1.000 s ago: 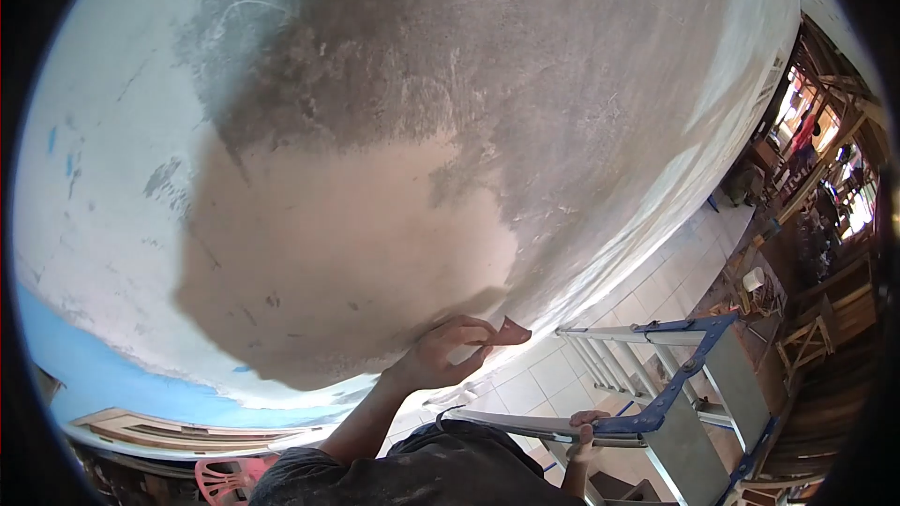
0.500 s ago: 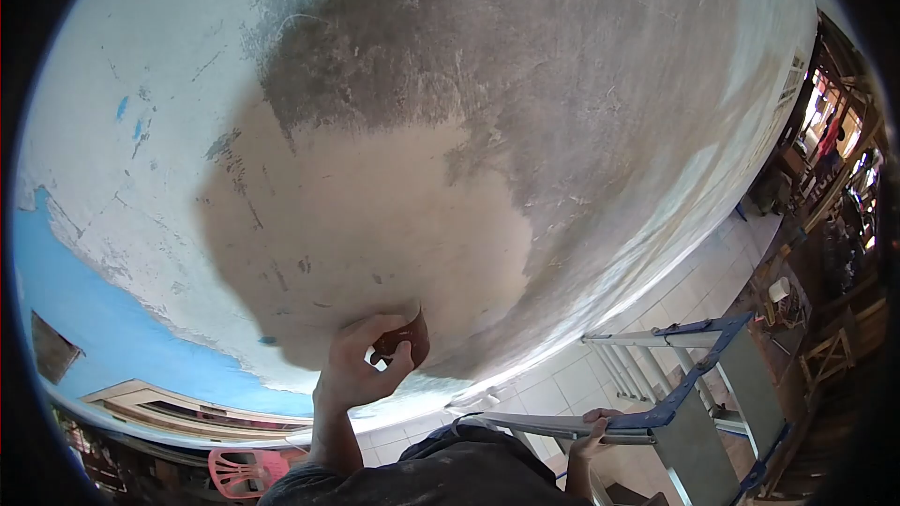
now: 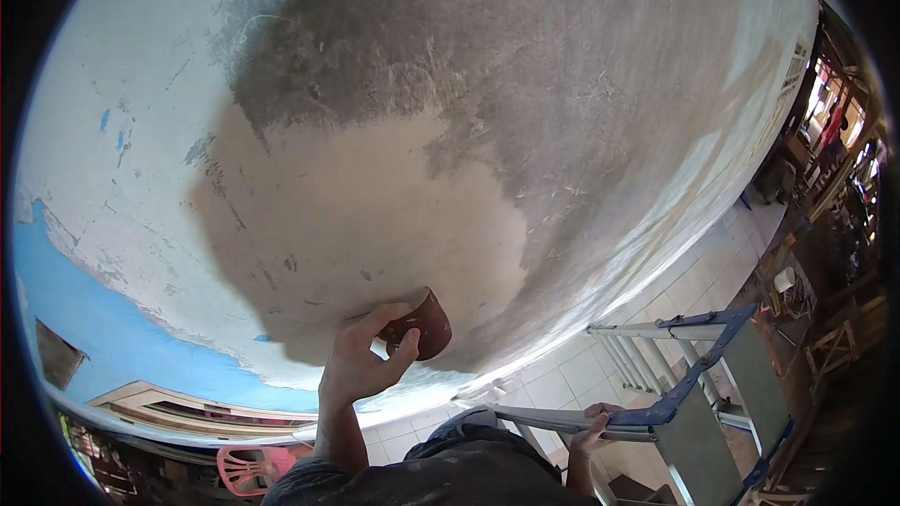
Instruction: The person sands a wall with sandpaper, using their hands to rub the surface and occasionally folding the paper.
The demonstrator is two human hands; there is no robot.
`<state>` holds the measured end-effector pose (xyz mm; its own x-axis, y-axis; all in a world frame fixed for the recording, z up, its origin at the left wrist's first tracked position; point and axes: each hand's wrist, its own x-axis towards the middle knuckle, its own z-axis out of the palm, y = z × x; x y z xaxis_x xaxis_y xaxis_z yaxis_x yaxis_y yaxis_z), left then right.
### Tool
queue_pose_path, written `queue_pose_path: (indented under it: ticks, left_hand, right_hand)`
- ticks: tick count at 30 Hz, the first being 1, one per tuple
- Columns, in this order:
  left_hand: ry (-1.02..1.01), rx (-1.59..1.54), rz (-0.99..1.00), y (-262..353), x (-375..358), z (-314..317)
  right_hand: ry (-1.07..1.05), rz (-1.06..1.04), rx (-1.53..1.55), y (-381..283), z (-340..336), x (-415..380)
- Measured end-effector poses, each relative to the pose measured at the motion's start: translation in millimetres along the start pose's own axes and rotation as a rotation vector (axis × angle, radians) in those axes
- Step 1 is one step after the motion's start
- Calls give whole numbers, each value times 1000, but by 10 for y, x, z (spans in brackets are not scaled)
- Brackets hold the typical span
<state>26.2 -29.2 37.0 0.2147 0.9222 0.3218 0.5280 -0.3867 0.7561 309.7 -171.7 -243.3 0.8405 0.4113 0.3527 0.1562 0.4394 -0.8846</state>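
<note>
My left hand (image 3: 361, 361) is raised against the wall (image 3: 356, 197), thumb and fingers closed on a curled, reddish-brown piece of sandpaper (image 3: 429, 326). The sheet bends outward from my fingers, its upper edge right at the wall. Around it the surface is a pale, smooth patch bordered by darker grey plaster. Lower right, my right hand (image 3: 591, 426) grips the top rail of a metal stepladder (image 3: 637, 433) with blue fittings, fingers wrapped over the edge.
The ladder's legs and rungs stand on a white tiled floor (image 3: 581, 375) at right. A pink plastic chair (image 3: 246, 470) is at lower left, near blue-painted wall (image 3: 169, 351). Wooden clutter and a white container (image 3: 785, 279) lie along the far right.
My left hand and the sandpaper have shifted slightly to the right against the wall, and more of the sheet shows. My right hand stays on the ladder. The view has moved slightly.
</note>
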Motion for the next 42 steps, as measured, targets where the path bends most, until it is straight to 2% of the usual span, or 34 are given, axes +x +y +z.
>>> queue_pose_path:
  ticks: [8, 11, 14, 18, 20, 22, 25, 28, 30, 32, 36, 39, 42]
  left_hand:
    - [-8, -7, 8, -56, -1, -11]
    - [-7, -27, 10, -67, -2, -11]
    - [0, -39, 79, -119, 4, -15]
    - [-43, -44, 80, -84, -4, -44]
    - [-39, -51, 80, -47, -17, -59]
    - [-71, -73, 136, -120, -27, -70]
    - [-106, -104, 265, -157, -13, -27]
    - [-131, -64, 404, -73, 9, -26]
    - [-163, -51, 444, 32, 2, -21]
    - [-200, -63, 443, 192, 5, -37]
    - [-181, 125, 734, 437, 63, -121]
    - [-51, 282, 852, 556, 85, -221]
    - [101, 447, 945, 557, 126, -368]
  right_hand:
    - [68, 1, -31, -182, 173, 47]
    - [1, 62, -50, -268, 160, 51]
    - [12, -1, -55, -168, 116, 32]
    - [-74, 36, -210, -411, 145, 88]
    - [-298, 114, -565, -522, -69, 122]
    - [-464, 195, -949, -1000, -104, 224]
    - [-1108, 541, -1419, -1794, -13, 513]
    - [-1254, 666, -1047, -2261, 531, 610]
    - [-1198, 466, -660, -2264, 797, 606]
    - [-1183, 148, -392, -2197, 1126, 674]
    - [-889, -503, -84, -2134, 1757, 776]
    - [-844, -716, 43, -2141, 2109, 903]
    - [-1090, -740, 89, -2075, 2382, 1040]
